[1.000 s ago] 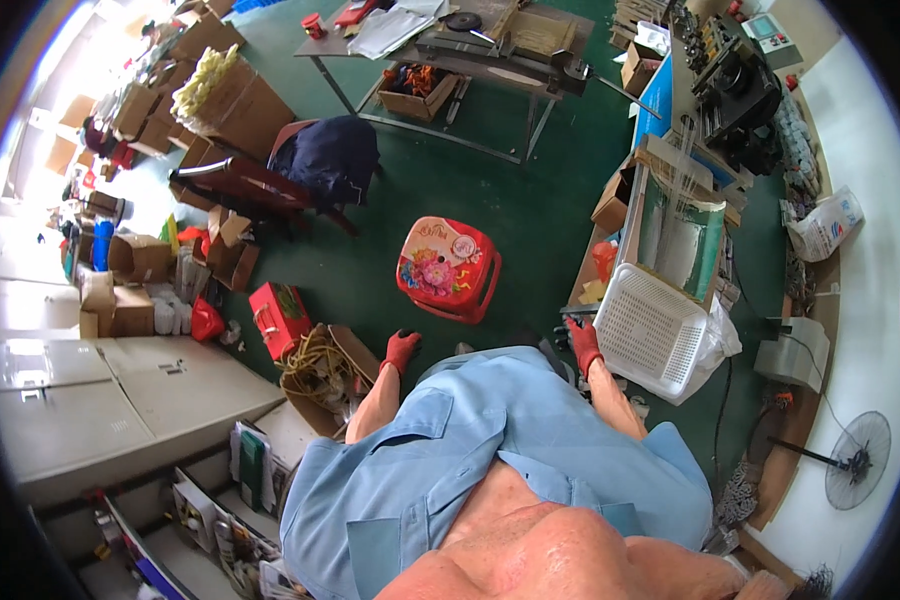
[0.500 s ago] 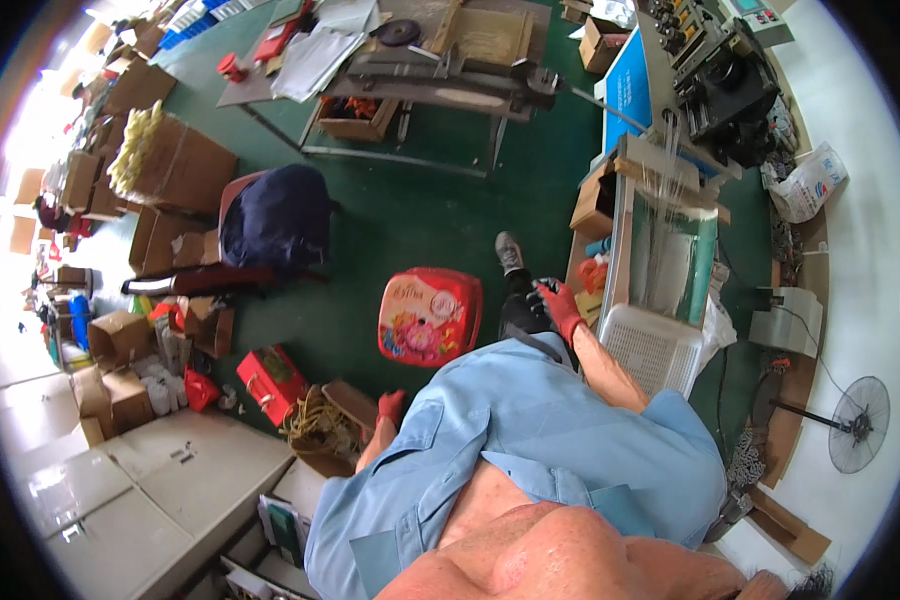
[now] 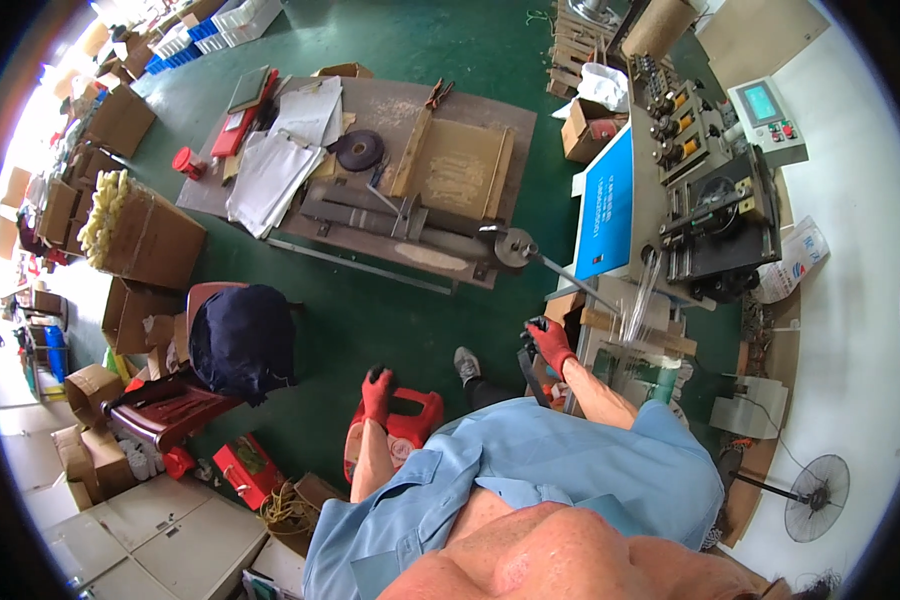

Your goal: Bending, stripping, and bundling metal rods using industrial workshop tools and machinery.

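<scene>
My left hand (image 3: 376,395), in a red glove with dark fingertips, hangs just over the red stool (image 3: 428,408). Its fingers are curled in, and nothing shows in them. My right hand (image 3: 550,342), gloved the same way, is beside the workbench at my right. Those fingers are bent too, and whether they hold anything is hidden. A narrow black piece (image 3: 532,374) runs below the right hand; I cannot tell if the two touch. Past both hands stands a worn table (image 3: 370,248) bearing a metal lever tool (image 3: 513,248), a dark roll (image 3: 359,150) and papers (image 3: 278,180).
At the right is a machine (image 3: 720,215) with a control panel (image 3: 767,108), and clear strips (image 3: 642,305) lie near it. A fan (image 3: 816,498) stands farther right. At the left are a chair with dark cloth (image 3: 242,340), a red toolbox (image 3: 248,470) and cardboard boxes (image 3: 150,240).
I have moved forward, so the table and machine are closer. My left hand has swung forward over the stool, and the stool now lies nearer my body. The right hand stays bent at my side.
</scene>
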The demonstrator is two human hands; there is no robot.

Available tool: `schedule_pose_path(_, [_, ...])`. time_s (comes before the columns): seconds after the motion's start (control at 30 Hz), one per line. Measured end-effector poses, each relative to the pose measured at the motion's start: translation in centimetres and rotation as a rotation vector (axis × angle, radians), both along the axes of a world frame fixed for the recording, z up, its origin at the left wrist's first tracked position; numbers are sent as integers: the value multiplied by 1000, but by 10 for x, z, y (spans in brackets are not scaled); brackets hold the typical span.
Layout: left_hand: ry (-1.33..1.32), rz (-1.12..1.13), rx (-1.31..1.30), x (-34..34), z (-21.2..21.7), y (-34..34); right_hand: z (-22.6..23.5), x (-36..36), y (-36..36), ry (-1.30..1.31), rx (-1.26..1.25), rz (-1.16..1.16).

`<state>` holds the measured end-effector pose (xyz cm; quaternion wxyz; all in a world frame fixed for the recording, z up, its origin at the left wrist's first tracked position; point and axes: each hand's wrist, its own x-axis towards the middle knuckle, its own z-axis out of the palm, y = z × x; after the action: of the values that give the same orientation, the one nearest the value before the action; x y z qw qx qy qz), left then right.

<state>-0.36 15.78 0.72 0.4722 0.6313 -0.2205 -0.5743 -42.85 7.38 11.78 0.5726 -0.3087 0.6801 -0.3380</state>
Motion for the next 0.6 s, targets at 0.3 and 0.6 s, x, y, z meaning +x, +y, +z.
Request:
schedule_pose_path(0.3, [-213, -15, -75, 24, 73, -146, 62, 15, -78, -66, -30, 117])
schedule_pose_path(0.6, [-625, -90, -204, 108, 117, -342, 95, 73, -141, -19, -245, -3])
